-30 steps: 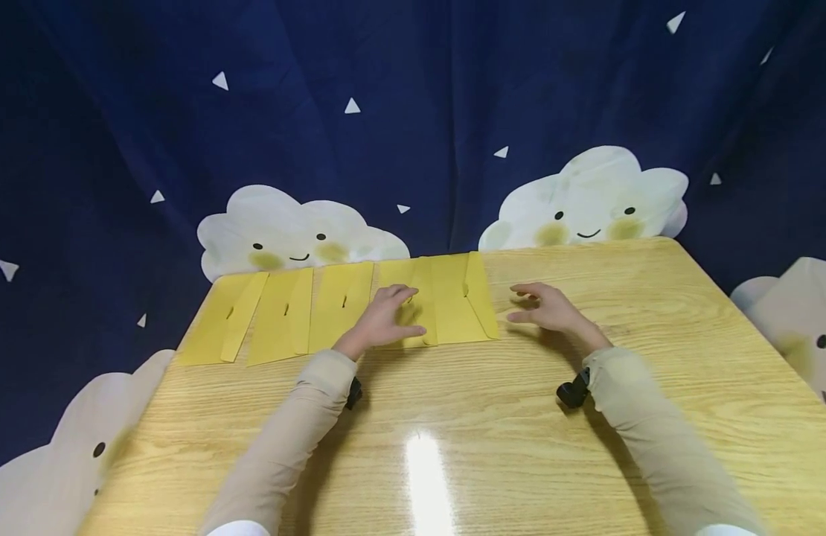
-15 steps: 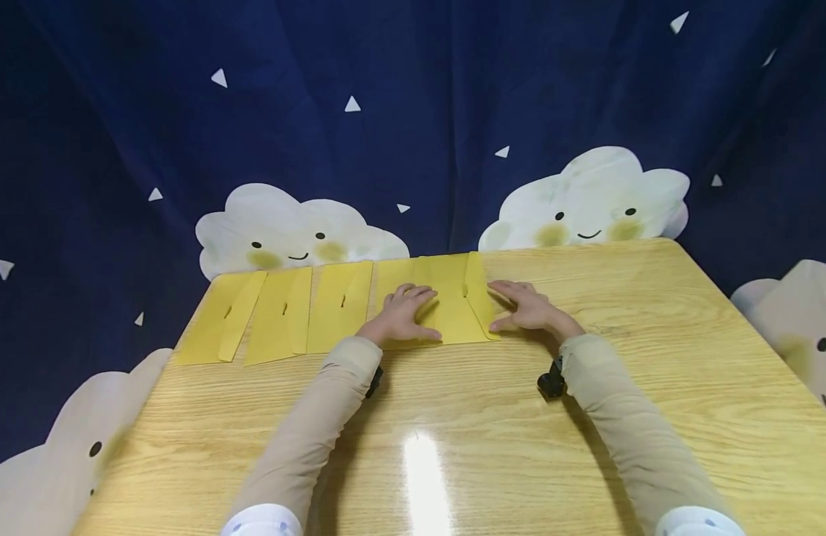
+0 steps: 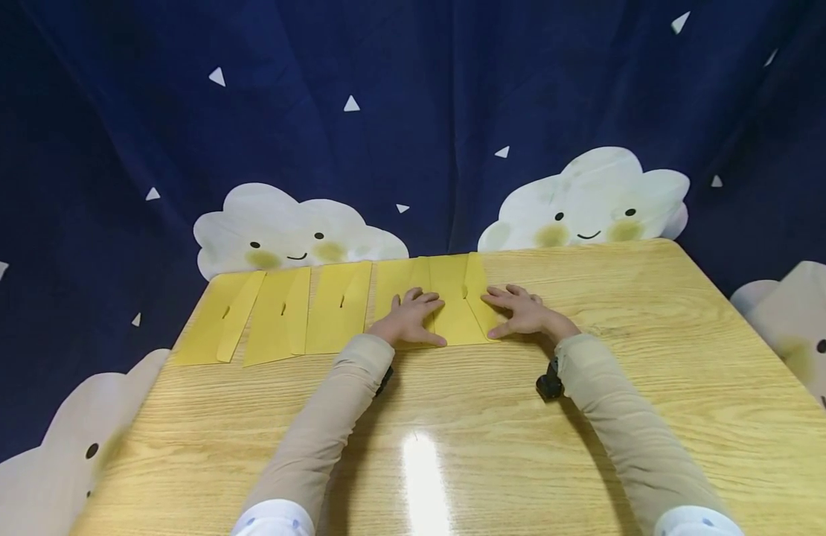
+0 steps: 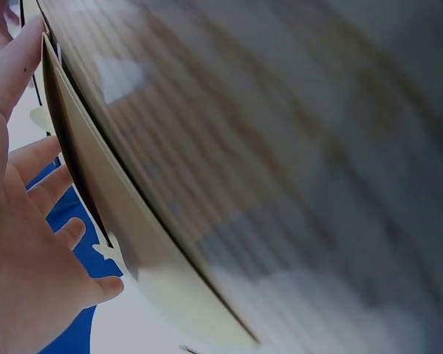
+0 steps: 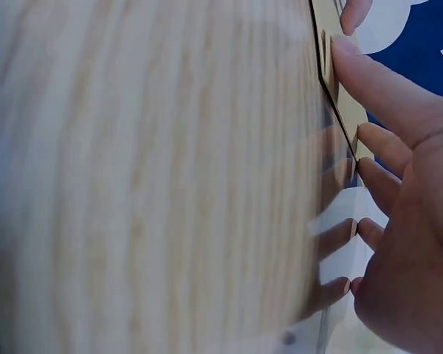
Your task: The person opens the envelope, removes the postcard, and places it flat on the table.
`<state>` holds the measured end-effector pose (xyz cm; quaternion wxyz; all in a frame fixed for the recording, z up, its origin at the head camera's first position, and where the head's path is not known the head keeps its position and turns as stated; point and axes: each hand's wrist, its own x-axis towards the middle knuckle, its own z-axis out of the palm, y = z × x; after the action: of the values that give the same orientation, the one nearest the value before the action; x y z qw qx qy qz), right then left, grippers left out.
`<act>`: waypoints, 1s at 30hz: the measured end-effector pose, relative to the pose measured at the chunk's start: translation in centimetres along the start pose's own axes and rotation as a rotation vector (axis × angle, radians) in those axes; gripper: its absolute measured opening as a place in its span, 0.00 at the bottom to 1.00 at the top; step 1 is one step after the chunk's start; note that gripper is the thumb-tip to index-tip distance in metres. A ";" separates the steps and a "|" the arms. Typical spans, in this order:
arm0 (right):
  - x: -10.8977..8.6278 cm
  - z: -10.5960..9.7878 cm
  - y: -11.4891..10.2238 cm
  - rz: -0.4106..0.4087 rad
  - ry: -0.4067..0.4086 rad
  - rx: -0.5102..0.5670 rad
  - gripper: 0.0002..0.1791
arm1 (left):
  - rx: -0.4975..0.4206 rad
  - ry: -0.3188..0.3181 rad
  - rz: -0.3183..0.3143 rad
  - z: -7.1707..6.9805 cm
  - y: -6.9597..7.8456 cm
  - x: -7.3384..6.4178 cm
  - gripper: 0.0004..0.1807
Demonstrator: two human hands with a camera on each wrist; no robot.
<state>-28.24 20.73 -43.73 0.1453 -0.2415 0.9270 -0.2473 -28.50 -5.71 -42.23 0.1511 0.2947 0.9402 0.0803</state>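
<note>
Several yellow paper envelopes lie in a row along the table's far edge. The rightmost envelope (image 3: 451, 309) has its flap on the right side. My left hand (image 3: 408, 321) is spread over the envelope (image 3: 393, 277) to its left, thumb and fingertips reaching the rightmost one. On the right, my right hand (image 3: 525, 313) rests with spread fingers at the rightmost envelope's flap edge. In the right wrist view its fingertips (image 5: 368, 232) touch the table. An envelope's edge (image 4: 162, 265) shows slightly raised in the left wrist view. What lies under the palms is hidden.
Three more envelopes (image 3: 339, 320) lie farther left, each with a small dark slit or mark. The wooden table (image 3: 493, 447) reflects a bright light strip. Behind it hangs a dark blue curtain (image 3: 413, 134) with clouds and white triangles.
My left hand has moved right, across the envelopes. My right hand has come left from the bare table onto the rightmost envelope's edge. The envelopes look nearly unmoved.
</note>
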 end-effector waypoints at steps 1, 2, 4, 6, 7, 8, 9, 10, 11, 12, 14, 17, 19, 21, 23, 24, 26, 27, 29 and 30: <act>-0.1 0.0 -0.1 -0.001 -0.001 0.000 0.47 | 0.003 -0.003 -0.001 0.0 0.1 0.0 0.46; -0.2 -0.1 -0.1 -0.002 -0.003 0.000 0.47 | 0.011 -0.007 -0.001 0.0 0.2 -0.1 0.46; -0.4 -0.1 -0.2 -0.008 -0.003 -0.004 0.47 | 0.016 -0.009 0.001 -0.1 0.4 -0.1 0.46; -0.6 -0.1 -0.2 -0.012 -0.004 -0.013 0.47 | 0.023 -0.009 0.004 0.0 0.6 -0.2 0.46; -0.7 -0.1 -0.2 -0.013 -0.004 -0.021 0.47 | 0.023 -0.006 0.008 0.0 0.7 -0.3 0.46; -0.8 -0.1 -0.2 -0.015 -0.004 -0.023 0.47 | 0.025 -0.003 0.011 0.0 0.7 -0.3 0.46; -0.9 -0.1 -0.3 -0.017 -0.005 -0.028 0.47 | 0.026 0.000 0.014 0.1 0.8 -0.3 0.46; -1.0 -0.1 -0.3 -0.019 -0.005 -0.027 0.47 | 0.028 0.004 0.018 0.2 0.8 -0.4 0.46; -1.2 0.0 -0.3 -0.019 -0.007 -0.024 0.47 | 0.031 0.002 0.019 0.2 0.8 -0.4 0.46; -1.3 0.0 -0.4 -0.017 -0.009 -0.020 0.47 | 0.032 0.004 0.022 0.3 0.9 -0.4 0.46; -1.5 0.0 -0.5 -0.017 -0.009 -0.016 0.47 | 0.033 0.004 0.025 0.4 1.0 -0.5 0.46; -1.8 0.1 -0.5 -0.015 -0.009 -0.023 0.47 | 0.031 0.002 0.031 0.4 1.2 -0.7 0.46; -2.1 0.2 -0.4 -0.017 -0.008 -0.033 0.47 | 0.033 -0.001 0.034 0.4 1.3 -0.8 0.47; -2.3 0.3 -0.3 -0.020 -0.009 -0.042 0.47 | 0.038 -0.002 0.040 0.5 1.4 -0.9 0.47; -2.5 0.4 -0.3 -0.027 -0.011 -0.043 0.47 | 0.039 -0.006 0.044 0.7 1.5 -1.0 0.47; -2.6 0.4 -0.3 -0.029 -0.011 -0.046 0.47 | 0.042 -0.008 0.044 0.7 1.6 -1.0 0.47; -2.8 0.4 -0.3 -0.034 -0.010 -0.046 0.47 | 0.045 -0.007 0.047 0.9 1.6 -1.1 0.47; -2.9 0.5 -0.3 -0.038 -0.010 -0.045 0.47 | 0.042 -0.009 0.047 0.9 1.7 -1.2 0.47; -3.1 0.5 -0.3 -0.044 -0.007 -0.054 0.47 | 0.038 -0.010 0.051 1.0 1.8 -1.2 0.47; -3.3 0.5 -0.4 -0.045 -0.008 -0.057 0.47 | 0.037 -0.012 0.052 1.0 1.9 -1.3 0.47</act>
<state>-25.15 21.94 -43.48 0.1362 -0.2674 0.9275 -0.2229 -26.15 -4.89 -42.46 0.1489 0.3221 0.9327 0.0651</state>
